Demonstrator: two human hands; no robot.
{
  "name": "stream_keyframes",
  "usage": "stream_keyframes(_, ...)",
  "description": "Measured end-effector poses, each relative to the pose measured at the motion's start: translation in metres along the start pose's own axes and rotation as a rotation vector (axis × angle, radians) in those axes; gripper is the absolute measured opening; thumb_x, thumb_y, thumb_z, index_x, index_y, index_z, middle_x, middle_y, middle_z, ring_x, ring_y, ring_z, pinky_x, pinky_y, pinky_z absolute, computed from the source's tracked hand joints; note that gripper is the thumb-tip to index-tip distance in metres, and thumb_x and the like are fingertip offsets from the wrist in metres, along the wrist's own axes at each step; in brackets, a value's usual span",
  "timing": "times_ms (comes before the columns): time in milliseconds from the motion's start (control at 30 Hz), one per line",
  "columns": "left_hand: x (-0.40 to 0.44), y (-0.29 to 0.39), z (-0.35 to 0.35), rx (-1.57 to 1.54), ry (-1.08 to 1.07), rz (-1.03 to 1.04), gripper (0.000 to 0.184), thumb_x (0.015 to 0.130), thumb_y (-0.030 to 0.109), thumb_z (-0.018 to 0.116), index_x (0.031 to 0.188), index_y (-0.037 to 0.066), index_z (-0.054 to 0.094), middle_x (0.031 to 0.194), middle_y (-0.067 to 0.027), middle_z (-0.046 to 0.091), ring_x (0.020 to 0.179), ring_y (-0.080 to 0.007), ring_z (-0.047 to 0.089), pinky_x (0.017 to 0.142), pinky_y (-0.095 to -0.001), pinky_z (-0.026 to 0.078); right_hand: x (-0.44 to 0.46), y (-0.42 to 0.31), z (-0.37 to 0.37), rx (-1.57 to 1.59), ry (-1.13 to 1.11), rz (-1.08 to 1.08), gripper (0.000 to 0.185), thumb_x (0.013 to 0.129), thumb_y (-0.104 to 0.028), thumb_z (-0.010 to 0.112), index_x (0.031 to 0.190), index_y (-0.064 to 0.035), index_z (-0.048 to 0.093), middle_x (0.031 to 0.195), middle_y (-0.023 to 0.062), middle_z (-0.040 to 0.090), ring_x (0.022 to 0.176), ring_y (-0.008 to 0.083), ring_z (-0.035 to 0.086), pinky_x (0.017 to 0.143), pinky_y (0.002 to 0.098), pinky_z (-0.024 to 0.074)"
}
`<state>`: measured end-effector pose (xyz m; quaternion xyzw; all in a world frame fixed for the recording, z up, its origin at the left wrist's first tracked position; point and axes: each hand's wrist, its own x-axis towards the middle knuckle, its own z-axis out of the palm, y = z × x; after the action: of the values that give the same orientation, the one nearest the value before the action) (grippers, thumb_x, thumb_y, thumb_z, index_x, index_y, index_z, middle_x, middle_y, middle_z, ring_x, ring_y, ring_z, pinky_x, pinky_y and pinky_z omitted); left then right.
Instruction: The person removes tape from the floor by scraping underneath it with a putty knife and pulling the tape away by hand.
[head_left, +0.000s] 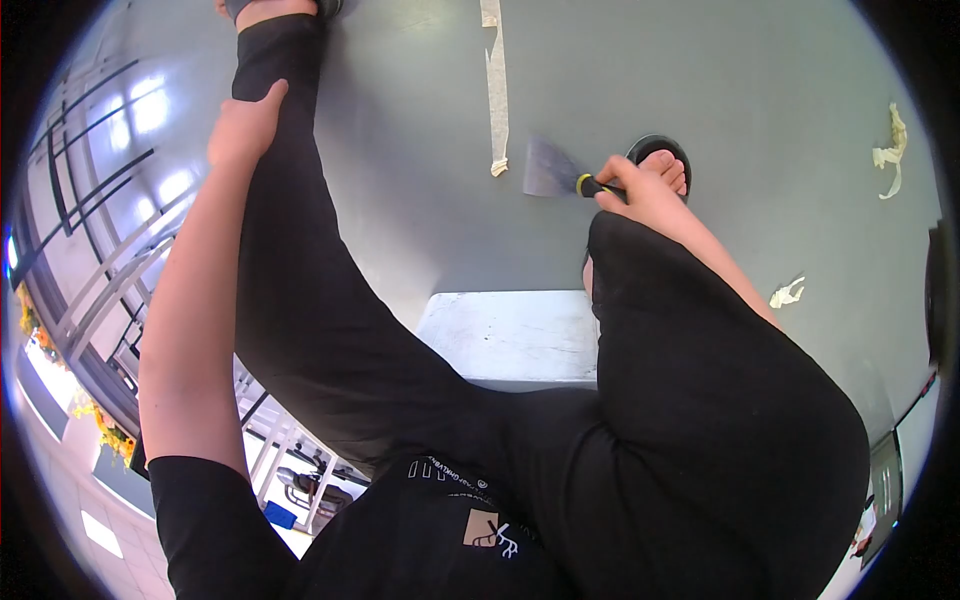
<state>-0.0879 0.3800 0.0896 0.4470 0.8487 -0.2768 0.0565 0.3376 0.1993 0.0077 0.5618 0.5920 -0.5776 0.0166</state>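
My right hand (645, 198) is closed around the dark handle of a scraper (552, 170) with a yellow band and a wide, flat metal blade. The blade points left, low over or on the grey floor (420, 200); I cannot tell whether it touches. Left of the blade, a strip of masking tape (497, 90) runs up the floor, its near end crumpled. My left hand (245, 125) rests against the lower black trouser leg (285, 170), thumb stretched out and the other fingers mostly hidden. It holds no tool.
A low white stool (510, 335) is beneath me. Crumpled tape scraps (890, 150) and another tape scrap (788, 291) lie on the right. My sandalled foot (665, 165) is beside the right hand. White metal frames (110, 290) and yellow flowers (105, 430) appear at far left.
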Motion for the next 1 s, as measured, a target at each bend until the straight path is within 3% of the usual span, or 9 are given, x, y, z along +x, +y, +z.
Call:
stream_keyframes(200,-0.002,0.002,-0.005,0.018,0.005,-0.004,0.094,0.078,0.071,0.053,0.13,-0.007,0.049,0.129,-0.0197,0.059,0.119,-0.0327,0.057,0.098,-0.0413,0.045,0.022,-0.003,0.036,-0.038,0.08,-0.013,0.032,0.089,-0.026,0.062,0.1,0.0034,0.053,0.086,0.0282,0.066,0.084,0.0444,0.064,0.077,0.0465,0.0497)
stream_keyframes(233,-0.003,0.002,-0.004,0.02,0.002,0.002,0.094,0.078,0.071,0.053,0.131,-0.007,0.048,0.129,-0.0198,0.058,0.12,-0.0329,0.057,0.098,-0.0414,0.045,0.024,-0.02,0.034,-0.097,-0.034,0.079,0.034,0.09,-0.026,0.06,0.101,0.0052,0.054,0.089,0.0292,0.065,0.087,0.0452,0.063,0.079,0.0466,0.0492)
stream_keyframes(300,-0.004,0.002,-0.005,0.022,0.003,-0.007,0.094,0.078,0.071,0.053,0.131,-0.007,0.048,0.129,-0.0201,0.058,0.12,-0.0331,0.057,0.099,-0.0415,0.045,0.024,-0.016,0.028,0.058,-0.065,0.071,0.036,0.09,-0.028,0.06,0.1,0.0067,0.058,0.087,0.0285,0.066,0.088,0.0439,0.064,0.08,0.0464,0.0488)
stream_keyframes(433,-0.001,-0.002,-0.001,0.003,0.006,-0.004,0.094,0.078,0.07,0.053,0.131,-0.008,0.048,0.129,-0.021,0.058,0.121,-0.0336,0.056,0.099,-0.0417,0.044,0.007,-0.012,0.004,-0.074,-0.08,0.101,0.039,0.09,-0.03,0.059,0.094,0.008,0.063,0.086,0.0282,0.066,0.089,0.0428,0.064,0.08,0.0461,0.0485)
stream_keyframes(500,0.0,-0.002,-0.003,0.005,-0.017,0.005,0.094,0.078,0.07,0.053,0.131,-0.008,0.048,0.129,-0.0214,0.058,0.12,-0.0338,0.056,0.099,-0.0418,0.044,0.007,0.005,0.0,-0.148,-0.139,0.147,0.039,0.09,-0.033,0.06,0.094,0.0049,0.066,0.086,0.0221,0.068,0.086,0.0372,0.065,0.079,0.042,0.0483)
stream_keyframes(667,-0.004,0.003,-0.005,0.008,0.0,0.003,0.095,0.078,0.07,0.053,0.131,-0.009,0.048,0.13,-0.0224,0.057,0.121,-0.0342,0.056,0.1,-0.0421,0.044,0.035,-0.016,0.038,-0.168,-0.097,0.135,0.042,0.091,-0.034,0.055,0.092,0.0068,0.065,0.089,0.0295,0.065,0.092,0.0442,0.064,0.081,0.0488,0.0491)
stream_keyframes(833,-0.001,-0.003,0.0,0.018,0.036,0.009,0.095,0.078,0.07,0.053,0.13,-0.009,0.049,0.129,-0.0228,0.058,0.122,-0.0346,0.055,0.101,-0.0417,0.043,0.025,-0.006,0.023,-0.03,-0.13,0.083,0.044,0.092,-0.034,0.054,0.093,0.0089,0.065,0.091,0.0297,0.066,0.089,0.0444,0.064,0.082,0.0473,0.0494)
stream_keyframes(900,-0.001,0.0,0.0,0.008,0.013,0.012,0.095,0.078,0.07,0.053,0.13,-0.009,0.049,0.129,-0.0228,0.058,0.122,-0.0348,0.055,0.101,-0.0416,0.043,0.013,-0.005,0.005,-0.219,-0.218,0.145,0.043,0.092,-0.035,0.054,0.087,0.0072,0.063,0.08,0.0266,0.064,0.085,0.0417,0.063,0.081,0.0446,0.0467)
stream_keyframes(1000,-0.003,-0.002,-0.006,0.011,0.003,-0.002,0.096,0.078,0.07,0.053,0.131,-0.009,0.048,0.13,-0.0228,0.057,0.122,-0.0352,0.055,0.101,-0.0418,0.043,0.022,-0.004,0.005,-0.25,-0.27,0.118,0.045,0.093,-0.035,0.053,0.089,0.0082,0.064,0.084,0.0282,0.065,0.085,0.0447,0.063,0.079,0.0474,0.0469)
